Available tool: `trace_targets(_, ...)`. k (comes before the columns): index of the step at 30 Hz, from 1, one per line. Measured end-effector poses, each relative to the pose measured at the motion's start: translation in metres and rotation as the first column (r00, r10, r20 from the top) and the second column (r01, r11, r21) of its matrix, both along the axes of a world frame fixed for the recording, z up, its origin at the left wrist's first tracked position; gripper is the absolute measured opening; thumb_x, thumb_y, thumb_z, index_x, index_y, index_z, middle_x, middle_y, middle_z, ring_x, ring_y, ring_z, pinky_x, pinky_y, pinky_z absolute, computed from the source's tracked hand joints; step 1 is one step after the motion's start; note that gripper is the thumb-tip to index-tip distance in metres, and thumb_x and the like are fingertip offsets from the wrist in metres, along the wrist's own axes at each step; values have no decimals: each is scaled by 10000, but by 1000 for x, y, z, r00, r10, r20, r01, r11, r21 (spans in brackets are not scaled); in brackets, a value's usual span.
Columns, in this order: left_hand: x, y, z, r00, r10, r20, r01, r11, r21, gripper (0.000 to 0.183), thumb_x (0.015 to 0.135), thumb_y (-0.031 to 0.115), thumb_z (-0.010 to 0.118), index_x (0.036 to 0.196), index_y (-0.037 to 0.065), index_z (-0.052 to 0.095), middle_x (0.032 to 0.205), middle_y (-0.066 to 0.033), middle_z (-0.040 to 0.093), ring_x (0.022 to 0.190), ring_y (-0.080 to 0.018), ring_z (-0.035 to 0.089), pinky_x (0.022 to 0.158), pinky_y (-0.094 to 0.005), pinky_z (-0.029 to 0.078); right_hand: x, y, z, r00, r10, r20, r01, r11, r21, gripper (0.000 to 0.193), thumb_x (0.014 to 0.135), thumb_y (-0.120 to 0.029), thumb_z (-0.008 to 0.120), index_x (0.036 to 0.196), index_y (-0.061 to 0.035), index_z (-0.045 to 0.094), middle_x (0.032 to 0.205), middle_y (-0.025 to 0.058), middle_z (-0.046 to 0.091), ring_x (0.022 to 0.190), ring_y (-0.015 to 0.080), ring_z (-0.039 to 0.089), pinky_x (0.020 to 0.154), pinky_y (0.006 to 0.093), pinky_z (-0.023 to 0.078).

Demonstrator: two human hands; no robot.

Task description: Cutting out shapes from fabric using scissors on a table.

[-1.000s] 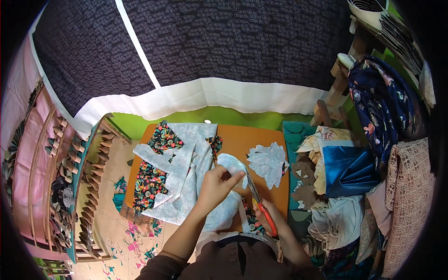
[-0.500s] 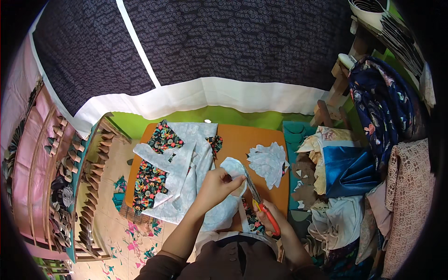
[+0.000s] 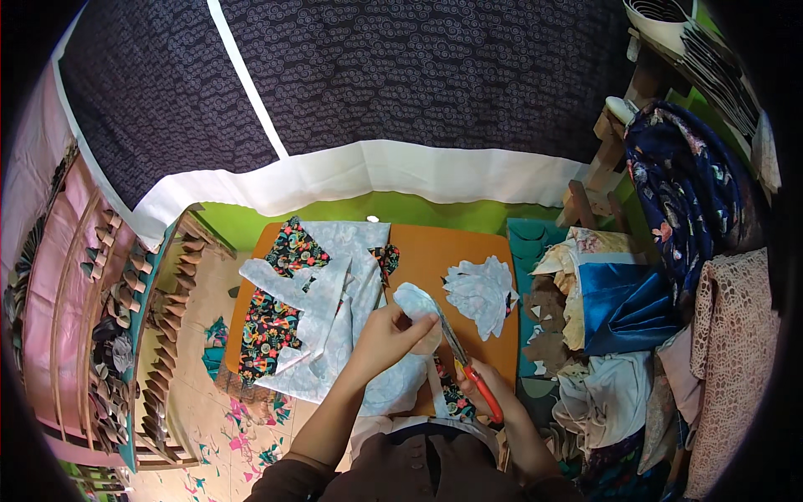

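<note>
Between its thumb and fingers, my left hand [image 3: 389, 339] pinches a small rounded piece of pale blue-white fabric [image 3: 411, 296]. My right hand [image 3: 493, 385] grips a pair of scissors with red handles [image 3: 485, 391]. Their blades [image 3: 445, 326] point up and left, lying along the right edge of the held piece. Under my left arm spreads a larger pale cloth [image 3: 322, 335] with black floral print [image 3: 269, 336] showing on its other side. Right of the blades, a fanned stack of cut pale pieces [image 3: 479, 294] rests on the orange-brown table [image 3: 427, 243].
Folded cloths, one shiny blue [image 3: 623, 305], are piled right of the table. A crocheted beige cloth [image 3: 728, 351] hangs beyond. On the left stands a rack [image 3: 167, 335] with rows of small pointed pieces. Fabric scraps [image 3: 242, 427] litter the tiled floor. A dark curtain [image 3: 418, 84] hangs behind.
The scissor blades have shifted slightly along the held fabric's edge, and the piece has turned a little in my left hand. Everything else looks the same.
</note>
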State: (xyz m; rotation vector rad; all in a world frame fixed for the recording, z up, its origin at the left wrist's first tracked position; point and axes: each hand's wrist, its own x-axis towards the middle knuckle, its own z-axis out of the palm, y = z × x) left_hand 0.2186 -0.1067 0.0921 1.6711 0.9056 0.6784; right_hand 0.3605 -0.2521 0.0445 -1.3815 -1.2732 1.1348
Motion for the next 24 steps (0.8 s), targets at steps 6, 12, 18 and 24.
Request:
trace_targets(6,2,-2,-3,998,-46,48,44,999,32,274,771,243,606,765,-31,590,600,-63,570,530,-83,500,483,-227,384,0,-4,-10,997,-40,63,37,998,49,469,793,-522,454,805,-54,420,673,12,408,591,91,401,534,231,362)
trace_targets(12,-1,-3,0,996,-84,43,86,995,-47,203,785,148,597,878,-32,597,725,-21,605,659,-46,522,580,-197,423,2,-2,-9,998,0,61,0,1000,4,566,751,-575,470,843,-18,430,653,90,465,572,221,474,540,321,398)
trace_targets(18,-7,0,0,997,-71,12,71,997,1,281,776,244,600,757,-36,593,582,-59,555,529,-80,486,487,-231,382,0,-4,-12,999,25,35,-24,999,-24,572,754,-590,449,830,-23,431,630,76,442,569,203,467,539,309,393)
trace_targets(24,-8,3,-6,992,-124,-36,124,992,-9,339,760,282,613,693,-48,570,528,-54,509,479,-83,434,442,-247,351,-6,-5,-11,998,1,-57,-2,1000,-19,548,766,-578,442,776,-30,428,611,55,420,550,166,435,517,294,377)
